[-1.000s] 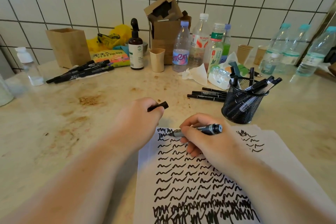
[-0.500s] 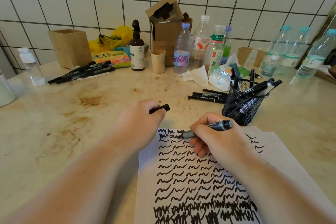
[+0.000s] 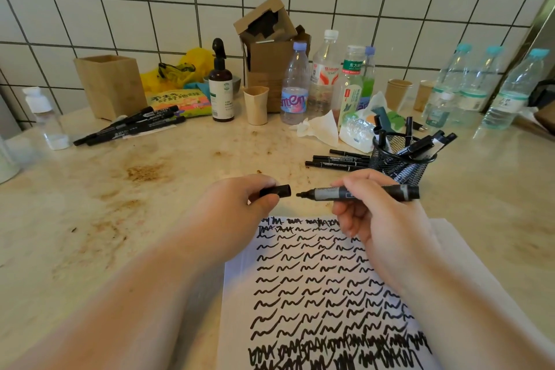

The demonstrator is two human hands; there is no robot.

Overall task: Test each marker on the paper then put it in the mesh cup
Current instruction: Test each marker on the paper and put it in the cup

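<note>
Lying near the worktop's back left edge, a bundle of black markers (image 3: 129, 126) waits beside a wooden box (image 3: 112, 85). Toward the middle, the left hand (image 3: 237, 207) pinches a black cap (image 3: 277, 191), its open end just short of the tip of the marker (image 3: 357, 192) that the right hand (image 3: 378, 213) grips level above the scribbled paper (image 3: 315, 294). Behind the right hand stands the mesh cup (image 3: 399, 162), holding markers, with more pens (image 3: 336, 161) lying just left of it.

We see white paper (image 3: 468, 252) covered in black squiggles, a grey-and-black marker (image 3: 357, 192), a black mesh cup (image 3: 399, 165) and a stained beige desk (image 3: 120, 204).
</note>
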